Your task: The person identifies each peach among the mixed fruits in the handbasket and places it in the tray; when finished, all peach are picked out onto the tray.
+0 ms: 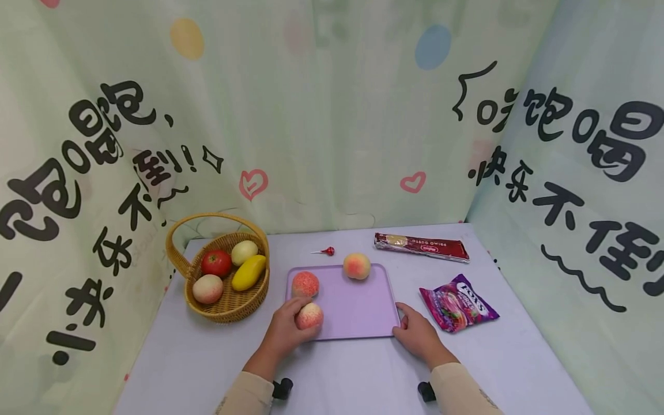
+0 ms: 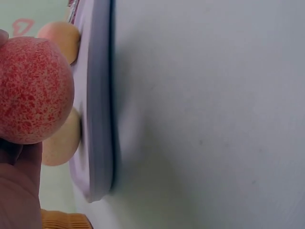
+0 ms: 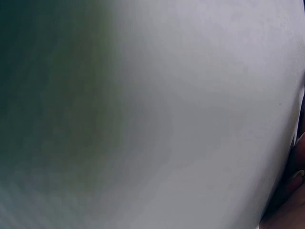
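In the head view, my left hand (image 1: 286,329) holds a speckled red-and-cream peach (image 1: 310,316) between thumb and fingers over the left front of a lilac tray (image 1: 358,311). The left wrist view shows this peach (image 2: 35,90) large, beside the tray's rim (image 2: 99,109). Two more peaches lie on the tray: a redder peach (image 1: 305,284) at the left and a yellow-pink peach (image 1: 357,266) at the back. My right hand (image 1: 419,337) grips the tray's right edge near the front corner. Only a little of its curled fingers (image 3: 298,183) shows in the dark right wrist view.
A wicker basket (image 1: 228,316) at the left holds a tomato, a yellow mango-like fruit and two pale fruits. Behind the tray lies a small red-headed item (image 1: 328,251). At the right are a long dark-red packet (image 1: 422,246) and a purple Fox's candy bag (image 1: 459,304). Curtains enclose the table.
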Available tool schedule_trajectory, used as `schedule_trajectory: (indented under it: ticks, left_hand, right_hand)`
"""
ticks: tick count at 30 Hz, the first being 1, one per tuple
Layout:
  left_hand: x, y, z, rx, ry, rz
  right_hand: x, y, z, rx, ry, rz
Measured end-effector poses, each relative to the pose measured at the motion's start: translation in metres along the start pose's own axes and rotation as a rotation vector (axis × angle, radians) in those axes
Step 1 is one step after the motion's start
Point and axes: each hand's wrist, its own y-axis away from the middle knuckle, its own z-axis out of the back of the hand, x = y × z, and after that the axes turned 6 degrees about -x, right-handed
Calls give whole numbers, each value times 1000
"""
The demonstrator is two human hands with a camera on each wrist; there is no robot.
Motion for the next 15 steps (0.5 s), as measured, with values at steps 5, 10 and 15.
schedule_trajectory:
  ticks: [5,10,15]
  left_hand:
    - [2,1,-4,36,-3,26]
    - [5,1,-8,58,-15,32]
    - [5,1,-9,69,-10,50]
  right_hand:
    - [0,0,0,6,7,-5]
    - [0,0,1,11,0,-12]
    - [0,-1,1,11,-3,-17]
